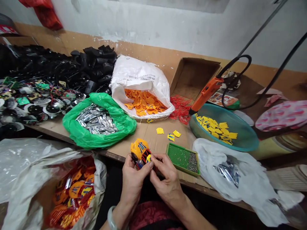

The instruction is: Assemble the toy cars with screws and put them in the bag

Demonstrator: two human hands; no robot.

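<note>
An orange plastic toy part point(139, 147) with blue markings and a red lattice piece is held at the table's front edge. Wrapped round its lower left side, my left hand point(135, 175) is closed on it, thumb toward the middle. My right hand point(165, 174) pinches a small yellow plastic piece point(148, 158) against the toy part's lower right. The fingers partly hide both. Just beyond lie loose yellow pieces point(177, 133) on the cardboard. To the right sits a green tray point(177, 155) with small screws point(192, 162).
A green bag point(74, 127) holds silvery parts; a white sack point(141, 72) holds orange ones. An orange electric screwdriver point(207, 92) hangs over a teal basin point(247, 137) of yellow pieces. An open sack point(26, 198) stands lower left. Black parts point(72, 67) pile up behind.
</note>
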